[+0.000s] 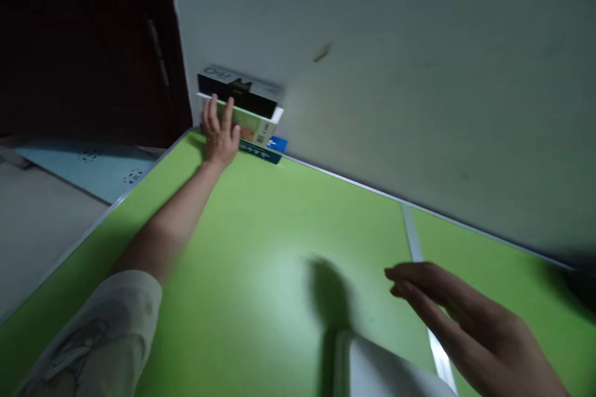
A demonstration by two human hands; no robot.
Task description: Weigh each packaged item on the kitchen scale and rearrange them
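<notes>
My left hand [220, 136] reaches to the far left corner, its fingers spread flat against the front of a small stack of boxes. On top sits a black and grey box [242, 88]. Beneath it is a pale green and white box [249, 121], partly hidden by my fingers. At the bottom lies a dark teal box [265, 153], beside a blue item [278, 144]. My right hand [470, 322] hovers at the lower right, loosely curved, thumb and fingertips close together with a slight gap and nothing visible between them. Near it stands a white object [386, 369], cut off by the frame.
The green tabletop [261, 223] meets a pale wall [395, 74] along its far edge. A light strip [412, 232] crosses it on the right. A dark, blurred object [582, 288] is at the right edge. A dark door [93, 43] stands left.
</notes>
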